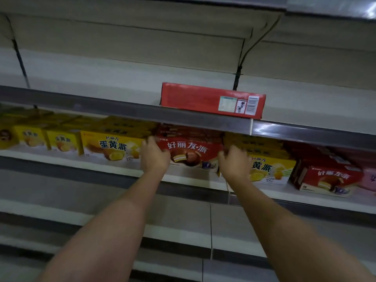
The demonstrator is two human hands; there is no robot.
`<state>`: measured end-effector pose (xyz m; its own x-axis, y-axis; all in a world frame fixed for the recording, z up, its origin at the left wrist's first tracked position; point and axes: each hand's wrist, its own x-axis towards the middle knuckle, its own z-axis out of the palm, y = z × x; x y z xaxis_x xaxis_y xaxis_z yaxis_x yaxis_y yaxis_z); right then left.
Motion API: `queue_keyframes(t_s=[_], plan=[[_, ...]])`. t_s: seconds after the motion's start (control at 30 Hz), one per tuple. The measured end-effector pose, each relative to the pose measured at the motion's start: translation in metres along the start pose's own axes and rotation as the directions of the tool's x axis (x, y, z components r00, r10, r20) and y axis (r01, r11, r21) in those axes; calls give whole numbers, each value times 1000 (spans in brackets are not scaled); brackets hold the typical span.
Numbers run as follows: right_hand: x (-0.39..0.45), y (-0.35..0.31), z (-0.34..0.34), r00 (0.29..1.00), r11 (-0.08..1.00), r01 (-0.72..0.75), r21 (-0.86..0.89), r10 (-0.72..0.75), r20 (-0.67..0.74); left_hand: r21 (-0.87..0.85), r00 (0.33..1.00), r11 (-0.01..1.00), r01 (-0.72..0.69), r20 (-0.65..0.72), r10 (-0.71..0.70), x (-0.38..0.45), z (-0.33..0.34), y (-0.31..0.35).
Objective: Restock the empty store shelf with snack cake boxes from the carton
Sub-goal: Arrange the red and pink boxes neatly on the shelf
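A red snack cake box [190, 152] with a chocolate pie picture stands on the middle shelf [81, 162], between yellow boxes. My left hand [154, 156] grips its left end, and my right hand [234, 161] grips its right end. More red boxes are stacked behind it under the shelf rail. On the upper shelf [122, 94] lies another red box [211, 100], flat, with its barcode side facing me. The carton is not in view.
Yellow egg-yolk pie boxes [110, 146] line the middle shelf to the left, and one more yellow box [268, 168] stands right of my hands. A small red box [327, 178] and a pink pack [370, 179] stand at far right. Lower shelves [61, 216] run below.
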<state>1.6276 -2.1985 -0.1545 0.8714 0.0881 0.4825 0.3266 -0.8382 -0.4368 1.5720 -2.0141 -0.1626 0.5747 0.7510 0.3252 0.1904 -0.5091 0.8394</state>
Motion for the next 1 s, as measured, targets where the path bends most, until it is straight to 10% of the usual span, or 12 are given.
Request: queue_keyframes(t_s=[0.37, 0.7, 1.0], plan=[[74, -38, 70, 919, 950, 95, -298, 32, 394, 315, 970, 934, -171, 220, 104, 70, 48, -23], [78, -33, 85, 967, 820, 195, -539, -69, 245, 240, 962, 963, -124, 267, 58, 77, 61, -30], [36, -23, 48, 948, 984, 110, -143, -61, 313, 262, 977, 956, -131, 197, 80, 44, 30, -16]])
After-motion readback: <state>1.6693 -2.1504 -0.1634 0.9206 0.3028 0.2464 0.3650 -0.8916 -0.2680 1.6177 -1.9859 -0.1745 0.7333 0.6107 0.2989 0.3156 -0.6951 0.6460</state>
